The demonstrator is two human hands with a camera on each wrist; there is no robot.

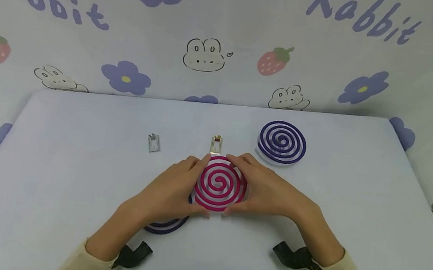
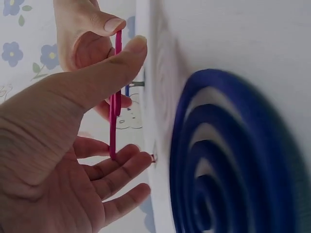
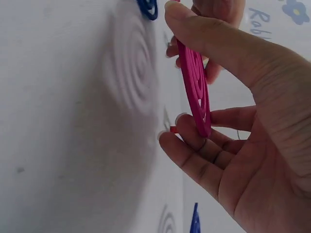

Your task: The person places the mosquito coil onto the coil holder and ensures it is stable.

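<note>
A pink mosquito coil [image 1: 219, 180] is held between both hands above the white table, its spiral facing up in the head view. My left hand [image 1: 170, 190] grips its left edge, thumb at the near side and fingers at the far side. The right hand [image 1: 270, 190] pinches the opposite edge in the same way. In the right wrist view the pink coil [image 3: 193, 80] hangs apart from the tabletop, over its shadow. Partly hidden under the left hand lies a dark blue coil [image 1: 165, 228]. Just beyond the pink coil is a small gold-coloured metal stand [image 1: 217, 139].
Another dark blue coil [image 1: 281, 141] lies at the back right. A silver-coloured metal stand [image 1: 153, 143] lies further left. Behind the table [image 1: 357, 169] hangs a cloth [image 1: 245, 22] printed with rabbits, flowers and strawberries. Black wrist mounts [image 1: 132, 254] stick out near both sleeves.
</note>
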